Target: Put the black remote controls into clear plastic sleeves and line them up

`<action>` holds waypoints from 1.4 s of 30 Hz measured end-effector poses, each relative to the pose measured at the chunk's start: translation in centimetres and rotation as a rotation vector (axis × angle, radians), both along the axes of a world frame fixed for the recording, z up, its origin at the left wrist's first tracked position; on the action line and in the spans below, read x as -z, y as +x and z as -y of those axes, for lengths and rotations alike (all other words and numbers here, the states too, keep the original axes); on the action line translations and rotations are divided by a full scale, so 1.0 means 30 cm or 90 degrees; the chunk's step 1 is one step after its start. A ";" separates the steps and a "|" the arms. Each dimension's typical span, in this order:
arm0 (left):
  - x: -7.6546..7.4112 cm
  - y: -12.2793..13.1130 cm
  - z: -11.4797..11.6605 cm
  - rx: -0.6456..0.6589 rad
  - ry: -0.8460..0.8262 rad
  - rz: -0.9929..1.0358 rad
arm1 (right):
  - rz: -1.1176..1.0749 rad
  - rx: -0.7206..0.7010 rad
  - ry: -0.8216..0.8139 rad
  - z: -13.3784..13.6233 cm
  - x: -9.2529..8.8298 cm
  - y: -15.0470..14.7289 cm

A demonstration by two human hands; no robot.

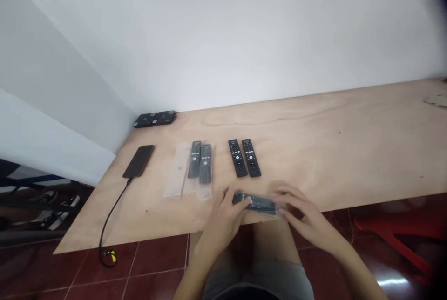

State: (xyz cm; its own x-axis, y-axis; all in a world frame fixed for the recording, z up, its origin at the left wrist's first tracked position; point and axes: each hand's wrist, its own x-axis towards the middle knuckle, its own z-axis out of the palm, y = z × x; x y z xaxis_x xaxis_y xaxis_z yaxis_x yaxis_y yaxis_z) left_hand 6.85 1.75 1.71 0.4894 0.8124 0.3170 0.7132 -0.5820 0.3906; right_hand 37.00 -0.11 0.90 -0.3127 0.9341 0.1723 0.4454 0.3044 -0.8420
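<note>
Both my hands are at the near edge of the plywood table (314,151). My left hand (223,218) grips a black remote control (254,202), and my right hand (302,211) holds its other end, where clear plastic wraps it. My fingers hide part of the remote. Farther back, several steps from my hands, two bare black remotes (237,158) (251,158) lie side by side. To their left, two more black remotes (194,159) (206,164) rest on clear plastic sleeves (178,172).
A black smartphone (138,161) lies at the left with a black cable (113,216) hanging over the table edge to the red tiled floor (153,258). A flat black device (154,118) sits against the back wall (223,35). A red plastic chair (401,230) stands at the right.
</note>
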 end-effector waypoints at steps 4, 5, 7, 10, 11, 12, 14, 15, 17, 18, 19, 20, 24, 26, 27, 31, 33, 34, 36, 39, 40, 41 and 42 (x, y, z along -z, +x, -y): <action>0.023 -0.030 -0.018 -0.039 0.041 -0.064 | 0.023 -0.093 0.042 0.017 -0.018 -0.095; 0.028 -0.034 -0.025 -0.054 0.048 -0.065 | 0.038 -0.101 0.050 0.020 -0.018 -0.121; 0.036 -0.041 -0.041 -0.091 0.059 -0.054 | 0.077 -0.110 0.062 0.025 -0.017 -0.174; 0.037 -0.058 -0.058 -0.112 0.064 -0.036 | 0.137 -0.111 0.096 0.030 -0.011 -0.255; 0.035 -0.069 -0.060 -0.113 0.068 -0.026 | 0.152 -0.108 0.111 0.030 -0.009 -0.283; 0.034 -0.082 -0.060 -0.118 0.072 -0.013 | 0.165 -0.104 0.124 0.029 -0.006 -0.309; 0.031 -0.118 -0.056 -0.145 0.087 0.022 | 0.187 -0.095 0.136 0.019 0.000 -0.361; 0.032 -0.139 -0.053 -0.165 0.097 0.039 | 0.197 -0.088 0.139 0.010 0.002 -0.386; 0.035 -0.181 -0.046 -0.200 0.117 0.065 | 0.225 -0.074 0.145 -0.018 0.006 -0.433; 0.038 -0.201 -0.042 -0.210 0.122 0.073 | 0.240 -0.068 0.151 -0.037 0.008 -0.454; 0.042 -0.218 -0.038 -0.216 0.126 0.079 | 0.253 -0.063 0.157 -0.058 0.009 -0.475; 0.047 -0.232 -0.035 -0.218 0.127 0.083 | 0.265 -0.059 0.164 -0.082 0.010 -0.494; 0.060 -0.254 -0.026 -0.188 0.102 0.053 | 0.284 -0.063 0.199 -0.167 0.016 -0.552; 0.059 -0.249 -0.024 -0.158 0.079 0.007 | 0.282 -0.084 0.219 -0.186 0.016 -0.562; 0.057 -0.245 -0.024 -0.142 0.067 -0.017 | 0.278 -0.093 0.224 -0.187 0.016 -0.563; 0.050 -0.237 -0.024 -0.099 0.041 -0.056 | 0.232 -0.093 0.204 -0.154 0.010 -0.538; 0.049 -0.239 -0.024 -0.090 0.038 -0.048 | 0.209 -0.082 0.192 -0.132 0.013 -0.517; 0.049 -0.240 -0.023 -0.087 0.036 -0.042 | 0.201 -0.077 0.189 -0.126 0.017 -0.506; 0.049 -0.241 -0.022 -0.086 0.032 -0.033 | 0.192 -0.052 0.193 -0.125 0.030 -0.486; 0.051 -0.241 -0.020 -0.089 0.028 -0.033 | 0.212 0.043 0.210 -0.155 0.054 -0.464; 0.051 -0.240 -0.019 -0.088 0.029 -0.035 | 0.231 0.082 0.216 -0.169 0.062 -0.459; 0.052 -0.240 -0.019 -0.089 0.031 -0.036 | 0.253 0.114 0.220 -0.183 0.069 -0.454; 0.052 -0.240 -0.019 -0.089 0.033 -0.035 | 0.275 0.137 0.225 -0.194 0.074 -0.450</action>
